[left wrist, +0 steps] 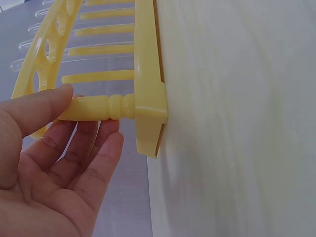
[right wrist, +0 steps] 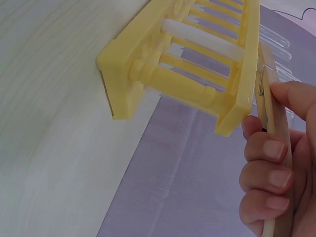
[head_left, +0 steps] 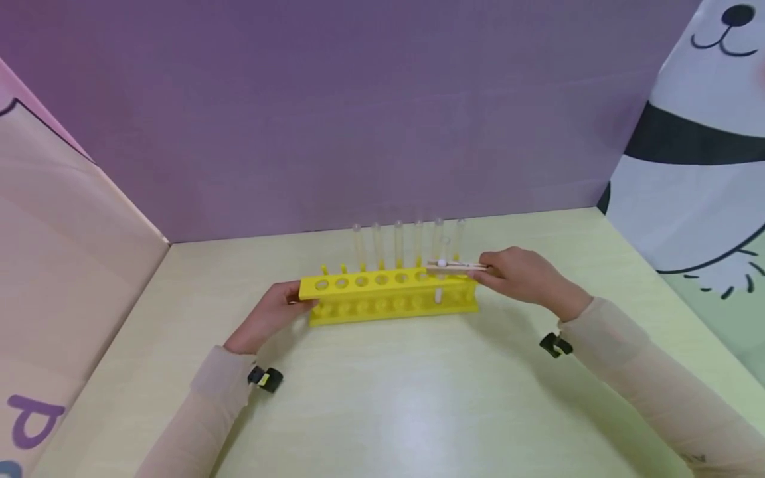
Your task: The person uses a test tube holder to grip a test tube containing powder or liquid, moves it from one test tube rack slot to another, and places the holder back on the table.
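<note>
A yellow test tube rack [head_left: 391, 285] stands on the table. My left hand [head_left: 275, 312] grips its left end post [left wrist: 96, 107], the thumb above and fingers curled beneath in the left wrist view. At the right end, my right hand [head_left: 526, 279] holds a wooden test tube clamp [right wrist: 276, 113] by its handle, fingers wrapped round it. The clamp's front end lies at the rack's top near a test tube [head_left: 445, 245] that stands in a right-hand hole. White material [right wrist: 202, 39] shows in that tube between the rack's decks. Whether the clamp's jaws grip the tube is unclear.
Several clear tubes [head_left: 399, 242] sit upside down on the pegs along the rack's rear. Behind the pale table [head_left: 358, 392] rises a purple backdrop [head_left: 382, 119]. Printed panels border the left and right sides.
</note>
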Demonstrator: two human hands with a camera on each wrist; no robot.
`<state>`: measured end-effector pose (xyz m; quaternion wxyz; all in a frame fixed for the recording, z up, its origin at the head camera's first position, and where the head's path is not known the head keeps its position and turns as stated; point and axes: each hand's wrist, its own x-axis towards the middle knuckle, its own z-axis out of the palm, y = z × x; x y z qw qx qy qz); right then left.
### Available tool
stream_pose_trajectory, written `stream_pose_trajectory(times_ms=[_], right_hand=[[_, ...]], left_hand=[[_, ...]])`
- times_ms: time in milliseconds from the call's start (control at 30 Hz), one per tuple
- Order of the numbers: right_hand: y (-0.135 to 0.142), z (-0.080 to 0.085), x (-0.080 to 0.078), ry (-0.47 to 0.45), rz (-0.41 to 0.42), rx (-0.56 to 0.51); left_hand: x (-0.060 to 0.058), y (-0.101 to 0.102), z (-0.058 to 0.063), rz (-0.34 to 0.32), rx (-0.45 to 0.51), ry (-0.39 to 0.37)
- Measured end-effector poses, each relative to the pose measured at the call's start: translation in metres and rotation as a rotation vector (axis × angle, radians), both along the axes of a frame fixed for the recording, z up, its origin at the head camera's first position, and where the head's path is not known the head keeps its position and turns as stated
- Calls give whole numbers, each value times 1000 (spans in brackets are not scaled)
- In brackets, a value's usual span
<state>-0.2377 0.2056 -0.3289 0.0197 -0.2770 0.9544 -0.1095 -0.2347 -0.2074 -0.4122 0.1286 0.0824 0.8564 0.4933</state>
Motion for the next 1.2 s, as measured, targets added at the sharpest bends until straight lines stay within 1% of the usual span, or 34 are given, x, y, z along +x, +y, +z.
stream_pose_trajectory(times_ms=[267,533,867,1067,1200], right_hand=[[0,1,0,-7,-5,-4],[-1,5,0,8,9,-7],[0,10,0,27,-14,13],[1,16,3,36,-1,11],[3,18,3,53,-1,22]], left_hand=[[-1,-1,-1,3,12,-22],[-1,0,-1,2,21,-16],[0,-1,0,-6,26,-18],[0,-2,-1,-8,29,-15],[0,-2,-1,-4,22,-13]])
